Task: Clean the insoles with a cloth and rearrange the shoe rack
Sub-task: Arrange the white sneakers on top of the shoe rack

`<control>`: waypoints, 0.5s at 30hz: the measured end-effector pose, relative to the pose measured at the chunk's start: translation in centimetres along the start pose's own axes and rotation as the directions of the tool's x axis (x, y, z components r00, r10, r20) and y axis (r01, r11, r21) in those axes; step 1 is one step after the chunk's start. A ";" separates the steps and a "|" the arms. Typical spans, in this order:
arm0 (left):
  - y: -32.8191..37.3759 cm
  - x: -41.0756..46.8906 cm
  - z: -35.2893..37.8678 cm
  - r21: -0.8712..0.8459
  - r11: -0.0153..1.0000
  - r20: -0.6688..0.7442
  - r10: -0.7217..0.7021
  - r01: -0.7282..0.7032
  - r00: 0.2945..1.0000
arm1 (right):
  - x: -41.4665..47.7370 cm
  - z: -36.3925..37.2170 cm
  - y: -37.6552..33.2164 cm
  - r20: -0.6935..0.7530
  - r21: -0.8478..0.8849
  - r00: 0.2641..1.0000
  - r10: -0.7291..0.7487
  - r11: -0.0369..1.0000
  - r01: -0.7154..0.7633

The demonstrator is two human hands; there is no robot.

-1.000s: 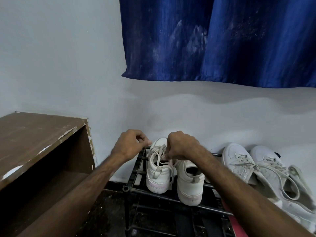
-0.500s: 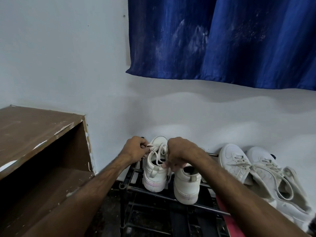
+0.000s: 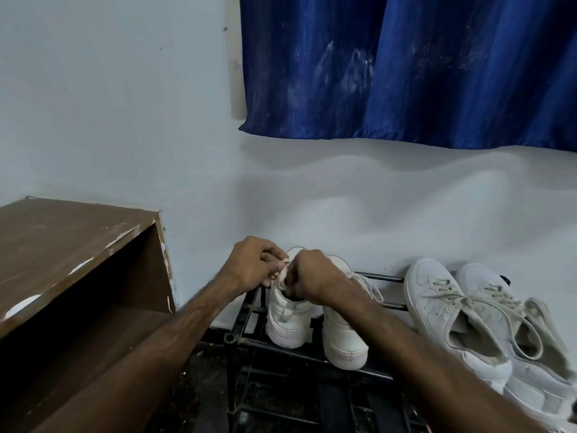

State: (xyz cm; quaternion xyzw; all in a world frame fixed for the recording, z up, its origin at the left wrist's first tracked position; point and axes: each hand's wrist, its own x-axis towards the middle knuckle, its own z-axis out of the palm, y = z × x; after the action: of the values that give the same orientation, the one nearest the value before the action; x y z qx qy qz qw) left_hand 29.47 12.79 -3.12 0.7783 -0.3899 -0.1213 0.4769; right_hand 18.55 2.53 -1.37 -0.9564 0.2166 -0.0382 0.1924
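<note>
Two white high-top sneakers stand heel toward me on the top tier of a black metal shoe rack. My left hand and my right hand meet over the left sneaker, each pinching its cream lace above the tongue. The right sneaker stands just beside it, partly behind my right wrist. No cloth or insole is in sight.
A second pair of white low sneakers lies on the rack's right side, laces loose. A worn brown wooden cabinet stands to the left. A blue curtain hangs on the white wall behind.
My hands have drawn closer together over the left sneaker, working its lace. The sneakers have stayed in place.
</note>
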 end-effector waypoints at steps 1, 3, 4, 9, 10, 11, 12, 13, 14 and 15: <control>0.0 0.0 0.1 0.062 0.998 0.006 0.030 -0.030 1.000 | -0.2 -0.2 -0.7 0.056 -0.107 0.998 -0.034 0.993 0.039; -0.1 0.1 0.1 0.193 0.976 0.024 0.095 -0.098 0.995 | -0.5 -1.2 -1.7 0.141 -0.207 0.989 -0.050 0.975 0.079; 0.0 0.2 0.1 0.254 0.959 0.038 0.122 -0.128 0.992 | -0.5 -1.9 -1.9 0.152 -0.218 0.987 -0.045 0.973 0.078; -0.3 0.1 0.0 0.324 0.932 0.131 0.123 -0.160 0.984 | 0.0 -5.5 -0.8 0.099 -0.037 0.995 0.016 0.999 -0.012; -0.3 0.1 0.0 0.340 0.926 0.135 0.122 -0.162 0.983 | -0.1 -5.7 -0.4 0.093 -0.064 0.995 0.037 0.997 -0.031; -0.2 0.1 0.0 0.358 0.919 0.135 0.122 -0.163 0.983 | -0.2 -5.7 -0.1 0.101 -0.110 0.993 0.063 0.993 -0.052; 0.0 0.1 0.0 0.370 0.915 0.133 0.122 -0.164 0.984 | -0.4 -5.5 0.1 0.129 -0.144 0.986 0.105 0.986 -0.086; 0.2 0.1 0.1 0.381 0.909 0.135 0.126 -0.169 0.983 | -0.6 -5.2 0.3 0.173 -0.160 0.973 0.149 0.980 -0.122; 0.4 -0.1 0.2 0.396 0.900 0.144 0.133 -0.180 0.981 | -0.6 -4.8 0.3 0.204 -0.170 0.963 0.178 0.975 -0.145; 0.7 -0.2 0.3 0.423 0.886 0.160 0.133 -0.190 0.978 | -0.7 -4.4 0.3 0.211 -0.184 0.959 0.187 0.972 -0.149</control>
State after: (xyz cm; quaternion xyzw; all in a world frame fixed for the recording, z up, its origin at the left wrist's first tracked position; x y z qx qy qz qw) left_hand 28.81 12.61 -2.77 0.8208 -0.5001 -0.0396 0.2733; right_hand 17.13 1.05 2.55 -0.9451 0.2765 0.1061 0.1381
